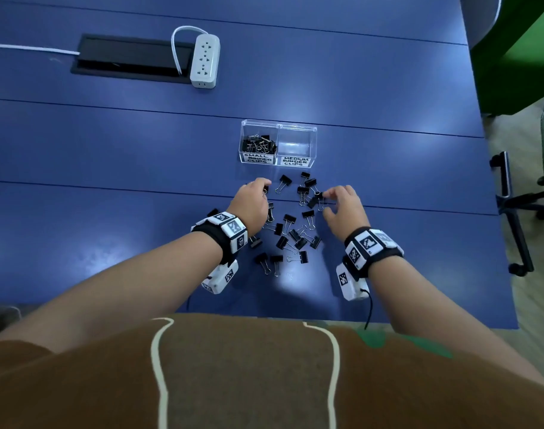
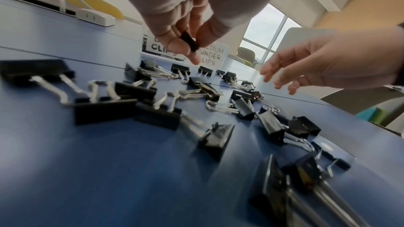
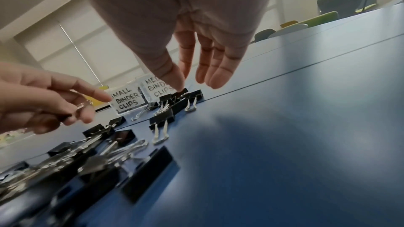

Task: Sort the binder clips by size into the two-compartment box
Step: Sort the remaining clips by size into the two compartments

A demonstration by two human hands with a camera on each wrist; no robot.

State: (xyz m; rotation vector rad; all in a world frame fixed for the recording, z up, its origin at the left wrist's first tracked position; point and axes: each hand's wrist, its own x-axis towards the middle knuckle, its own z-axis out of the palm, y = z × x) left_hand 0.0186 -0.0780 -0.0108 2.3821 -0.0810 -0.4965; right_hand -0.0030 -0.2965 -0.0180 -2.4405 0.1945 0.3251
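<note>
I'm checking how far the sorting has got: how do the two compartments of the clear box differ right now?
The small-clips compartment, on the left, holds a heap of black clips; the medium-clips compartment, on the right, looks empty. Their front labels differ: SMALL BINDER CLIPS against MEDIUM BINDER CLIPS. Both are clear-walled, open-topped halves of one box, alike in size.

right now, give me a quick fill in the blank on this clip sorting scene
1. The left hand pinches a small black ____.
2. The clear plastic two-compartment box has clips only in the side labelled ____.
3. The right hand holds ____.
4. The white power strip lies on the ____ table.

Missing: binder clip; small binder clips; nothing; blue
</note>
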